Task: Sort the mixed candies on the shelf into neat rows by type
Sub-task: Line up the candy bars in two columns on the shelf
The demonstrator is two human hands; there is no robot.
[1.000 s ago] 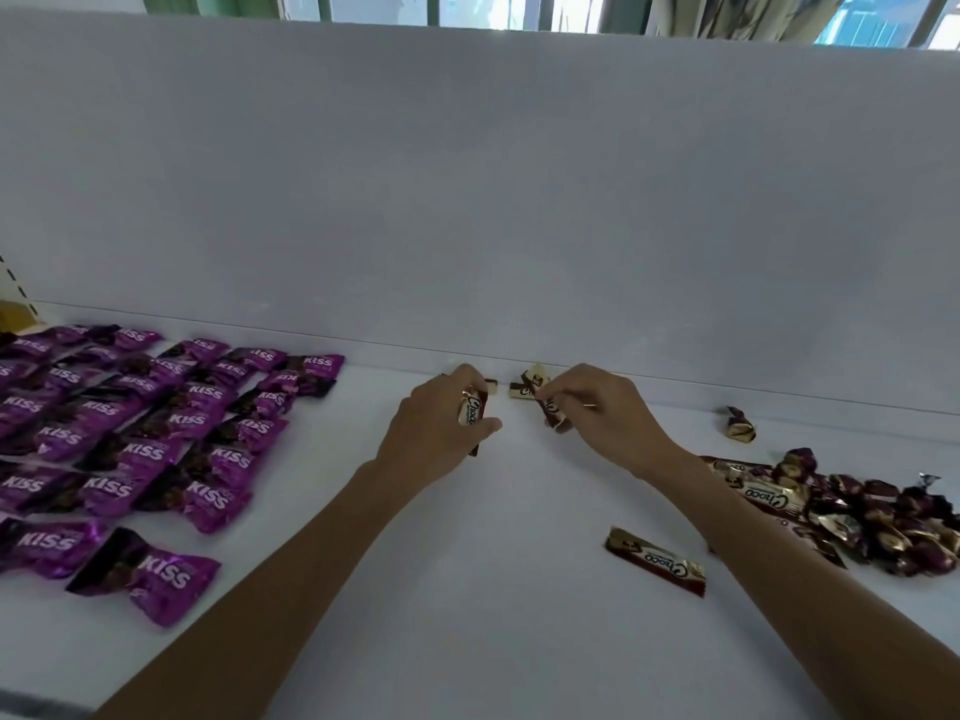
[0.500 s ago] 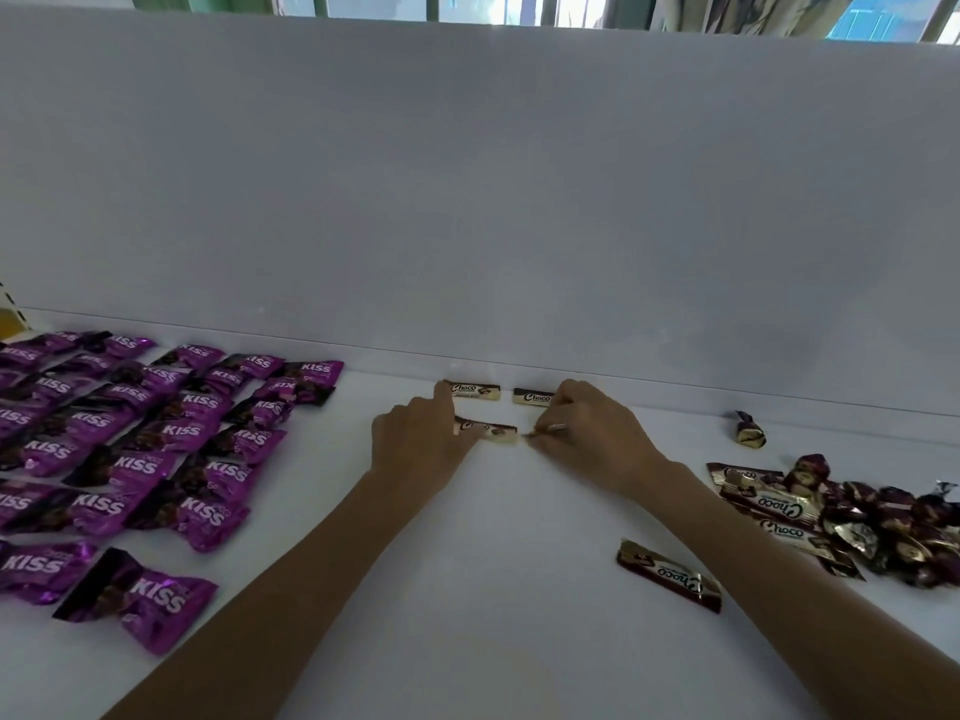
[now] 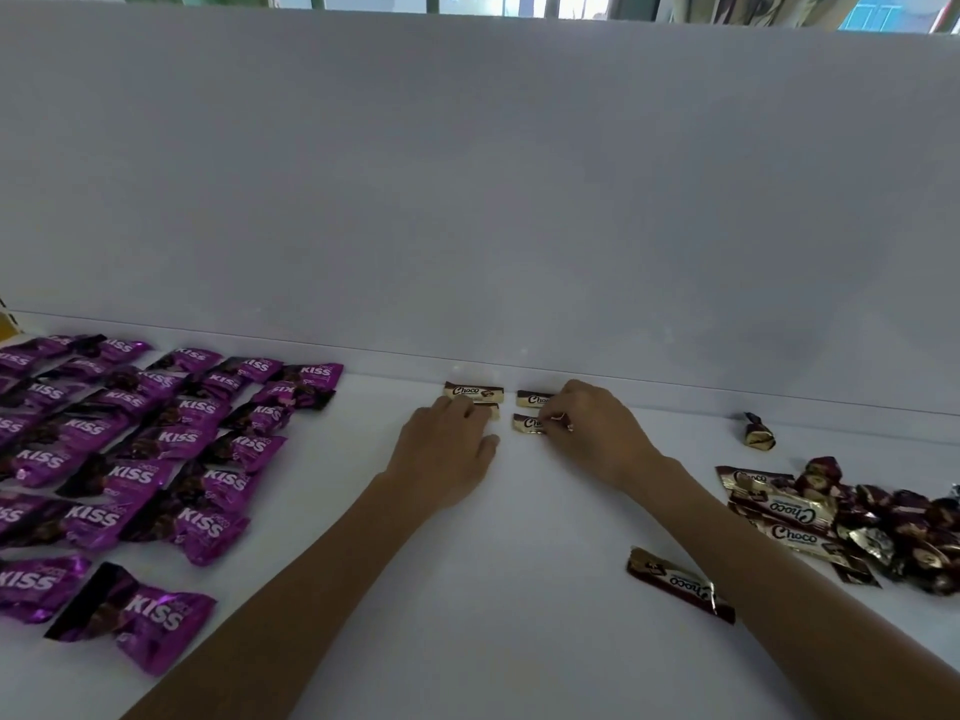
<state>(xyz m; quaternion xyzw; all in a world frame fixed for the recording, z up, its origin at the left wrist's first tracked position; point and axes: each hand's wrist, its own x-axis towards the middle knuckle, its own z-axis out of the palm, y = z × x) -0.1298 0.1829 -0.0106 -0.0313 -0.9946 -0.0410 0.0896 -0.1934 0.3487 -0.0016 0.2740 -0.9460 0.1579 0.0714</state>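
Observation:
Four small brown-and-cream Choco bars lie by the back wall of the white shelf (image 3: 519, 641). One back bar (image 3: 474, 392) lies fully in view; the other back bar (image 3: 532, 398) is partly behind my right hand. My left hand (image 3: 447, 452) lies flat, its fingertips resting on the front left bar (image 3: 491, 411), which is mostly hidden. My right hand (image 3: 595, 433) pinches the right end of the front right bar (image 3: 525, 423). Purple KISS candies (image 3: 156, 439) lie in rows at the left.
A mixed pile of Choco bars and brown-gold twisted candies (image 3: 857, 517) sits at the right edge. One loose Choco bar (image 3: 680, 584) lies beside my right forearm. A single twisted candy (image 3: 758, 432) rests near the back wall. A tall white panel (image 3: 467, 200) closes the back.
A second ago each hand held a bar above the shelf. Both bars now lie on the shelf in a second row before the back pair, with my hands lowered onto them.

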